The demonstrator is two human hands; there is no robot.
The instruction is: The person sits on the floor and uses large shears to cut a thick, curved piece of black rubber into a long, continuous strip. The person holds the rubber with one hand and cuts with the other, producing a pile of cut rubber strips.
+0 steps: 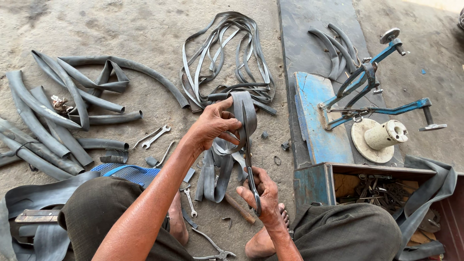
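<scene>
The left hand (212, 123) pinches a grey rubber tube strip (241, 108) taut; the right hand (258, 191) grips scissors (247, 154), blades partway through it. Cut strips (227, 53) lie heaped beyond, whole tube pieces (58, 106) wait uncut at the left. Dusty concrete floor (145, 29), wrenches (154, 136), a blue clamp stand (372, 92).

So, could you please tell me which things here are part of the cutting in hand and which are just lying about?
In use:
- left hand holding the rubber strip
- right hand working the scissors

Lying about:
- spanners on the ground
- old inner tubes at left
- bundle of cut strips
- blue clamp press
- pliers
</scene>
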